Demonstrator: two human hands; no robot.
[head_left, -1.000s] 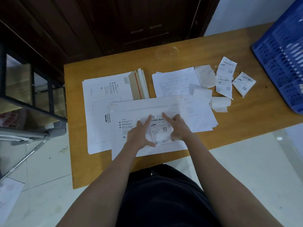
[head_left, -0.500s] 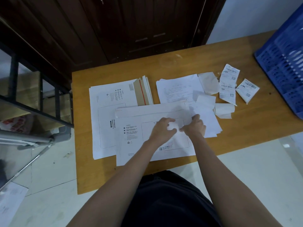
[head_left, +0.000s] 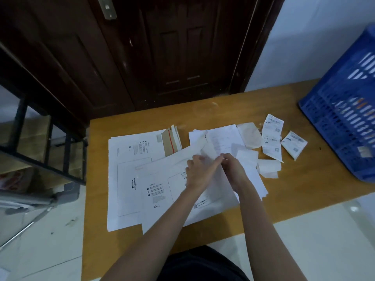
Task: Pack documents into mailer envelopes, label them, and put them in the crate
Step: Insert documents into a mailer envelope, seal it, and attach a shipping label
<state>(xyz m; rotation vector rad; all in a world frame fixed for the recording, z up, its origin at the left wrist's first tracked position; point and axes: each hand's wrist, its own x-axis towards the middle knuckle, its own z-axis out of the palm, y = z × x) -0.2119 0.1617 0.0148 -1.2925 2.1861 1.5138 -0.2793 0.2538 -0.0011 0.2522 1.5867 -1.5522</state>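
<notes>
A white mailer envelope (head_left: 162, 191) lies in front of me on the wooden table (head_left: 294, 189), with a shipping label on its face partly hidden under my arms. My left hand (head_left: 199, 173) and my right hand (head_left: 233, 171) meet at the envelope's right end, fingers closed on its raised, blurred edge. Under it sits a stack of white mailer envelopes (head_left: 125, 159) with a brown flap strip. White documents (head_left: 221, 138) lie just behind my hands. The blue crate (head_left: 345, 126) stands at the table's right end.
Loose shipping labels (head_left: 272, 136) and another folded label (head_left: 294, 144) lie between the documents and the crate, beside peeled backing papers (head_left: 251, 134). A dark wooden door stands behind the table. A black metal rack (head_left: 40, 149) is to the left.
Both hands left the label in the middle of the envelope and moved to its right end, where they closed on the edge. That end now lifts off the table.
</notes>
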